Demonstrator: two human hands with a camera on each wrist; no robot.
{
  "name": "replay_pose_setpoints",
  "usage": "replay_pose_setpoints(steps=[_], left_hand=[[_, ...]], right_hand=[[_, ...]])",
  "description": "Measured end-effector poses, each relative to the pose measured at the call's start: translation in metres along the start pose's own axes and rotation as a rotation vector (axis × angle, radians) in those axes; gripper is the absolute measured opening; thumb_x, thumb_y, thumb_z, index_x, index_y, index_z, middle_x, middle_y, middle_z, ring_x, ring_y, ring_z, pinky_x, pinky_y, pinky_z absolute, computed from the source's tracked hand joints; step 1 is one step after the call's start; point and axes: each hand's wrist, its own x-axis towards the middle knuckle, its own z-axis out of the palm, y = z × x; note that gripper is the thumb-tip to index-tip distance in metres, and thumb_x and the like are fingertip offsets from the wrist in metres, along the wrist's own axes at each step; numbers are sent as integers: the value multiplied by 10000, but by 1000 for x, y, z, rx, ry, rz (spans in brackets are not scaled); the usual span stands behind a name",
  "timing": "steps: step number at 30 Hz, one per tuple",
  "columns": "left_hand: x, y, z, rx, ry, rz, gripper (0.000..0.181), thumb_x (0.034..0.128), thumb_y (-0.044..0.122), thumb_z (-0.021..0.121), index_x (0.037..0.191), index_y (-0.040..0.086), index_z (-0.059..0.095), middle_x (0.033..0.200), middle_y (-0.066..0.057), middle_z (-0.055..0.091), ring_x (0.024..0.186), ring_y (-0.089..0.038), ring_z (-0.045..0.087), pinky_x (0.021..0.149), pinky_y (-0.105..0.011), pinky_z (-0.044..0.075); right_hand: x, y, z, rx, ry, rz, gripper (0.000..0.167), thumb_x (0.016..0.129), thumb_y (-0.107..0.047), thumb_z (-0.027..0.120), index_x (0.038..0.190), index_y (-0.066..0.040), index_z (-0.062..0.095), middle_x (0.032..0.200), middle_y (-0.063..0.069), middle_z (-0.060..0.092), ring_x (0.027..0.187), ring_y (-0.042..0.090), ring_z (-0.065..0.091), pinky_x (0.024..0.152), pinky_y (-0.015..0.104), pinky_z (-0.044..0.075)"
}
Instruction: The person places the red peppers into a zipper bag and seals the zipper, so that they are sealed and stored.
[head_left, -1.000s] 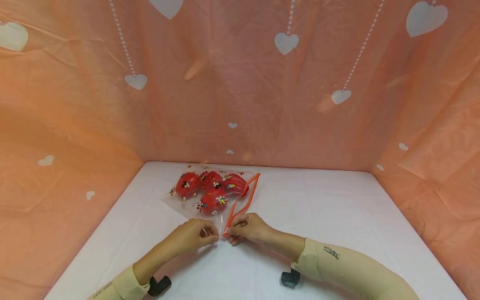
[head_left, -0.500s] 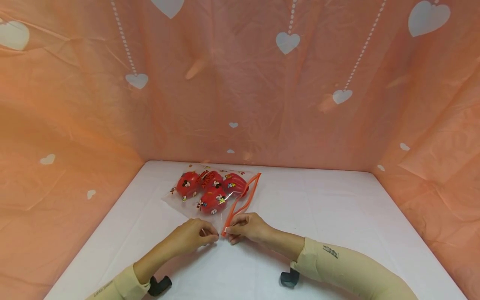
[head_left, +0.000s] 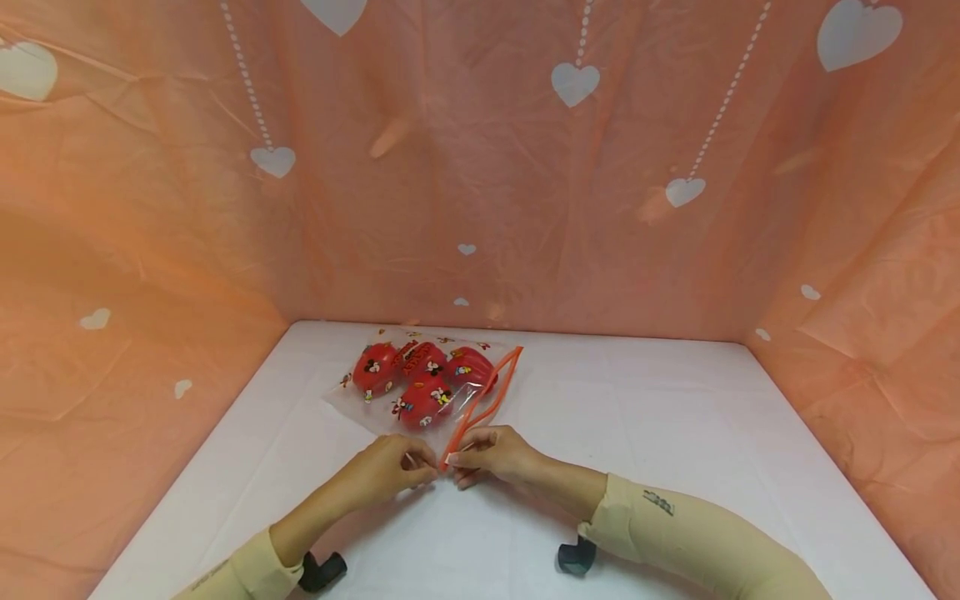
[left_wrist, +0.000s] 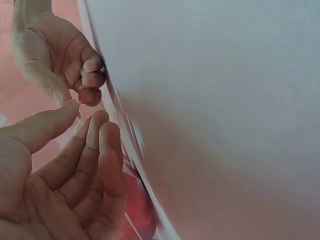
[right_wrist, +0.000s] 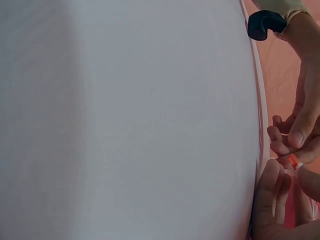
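A clear zip bag (head_left: 390,417) printed with small cartoon figures lies on the white table. Several red rounded things (head_left: 420,400) show through its plastic; their kind cannot be told. Its orange zip edge (head_left: 480,408) runs along the right side, parted into two strips farther up. My right hand (head_left: 491,454) pinches the near end of this edge at a small white slider (right_wrist: 299,165). Close beside it, my left hand (head_left: 393,467) pinches the bag's near corner between thumb and fingers. In the left wrist view the left fingertips (left_wrist: 99,117) almost meet the right hand.
The white table (head_left: 637,417) stretches to both sides and toward the front. Peach cloth (head_left: 510,208) with white hearts hangs behind and at the sides. A black camera mount (head_left: 322,572) sits under the left wrist, another mount (head_left: 576,556) under the right.
My right hand and the near end of the orange zip edge have shifted slightly left, toward the left hand. The left hand has hardly moved.
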Motion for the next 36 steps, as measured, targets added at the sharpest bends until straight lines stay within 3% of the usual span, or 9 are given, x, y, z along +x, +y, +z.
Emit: replay_pose_setpoints(steps=[12, 22, 36], left_hand=[[1, 3, 3, -20, 38, -19, 94, 982, 182, 796, 928, 107, 776, 812, 27, 729, 720, -113, 645, 612, -262, 509], [4, 3, 4, -44, 50, -36, 121, 992, 157, 778, 914, 66, 766, 807, 7, 708, 707, -105, 600, 604, -244, 505], [6, 1, 3, -42, 47, -27, 97, 963, 92, 776, 875, 71, 742, 770, 46, 660, 699, -111, 588, 607, -238, 505]], right_hand=[[-1, 0, 5, 64, -10, 10, 146, 1000, 18, 724, 1080, 139, 706, 827, 101, 770, 704, 150, 740, 758, 372, 658], [1, 0, 8, 11, 15, 16, 152, 1004, -11, 735, 1091, 113, 727, 886, 168, 783, 703, 158, 742, 759, 369, 658], [2, 0, 8, -41, 45, 13, 118, 978, -18, 774, 1036, 83, 757, 837, 150, 772, 686, 174, 737, 737, 370, 658]])
